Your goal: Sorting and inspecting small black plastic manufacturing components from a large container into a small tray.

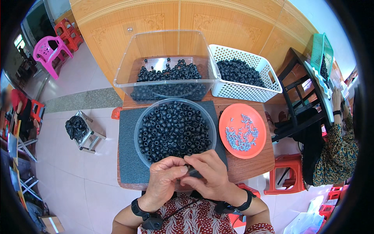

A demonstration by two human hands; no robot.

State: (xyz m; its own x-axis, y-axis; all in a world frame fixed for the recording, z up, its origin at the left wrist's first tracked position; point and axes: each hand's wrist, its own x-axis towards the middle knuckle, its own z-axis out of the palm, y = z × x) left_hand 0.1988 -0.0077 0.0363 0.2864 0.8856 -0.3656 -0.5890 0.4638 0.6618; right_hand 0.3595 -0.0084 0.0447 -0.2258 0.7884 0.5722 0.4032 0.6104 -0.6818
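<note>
My left hand (165, 181) and my right hand (210, 173) meet over the near rim of a round clear tub (137, 134). Their thumbs and fingers pinch together around a small dark piece (188, 167), mostly covered by the fingertips. Hollow, round black plastic pieces (175, 128) fill the tub in front of my hands. The tub rests on a dark grey mat (128, 156). To its right, an orange-red plate (261, 134) carries many small shiny silvery bits (242, 138).
Behind the tub stand a large clear bin (163, 82) and a white perforated basket (245, 93), both holding black pieces. A brown table (265, 163) bears everything. At right, another person (335, 156) sits near a dark chair (298, 93). A metal stool (89, 136) stands left.
</note>
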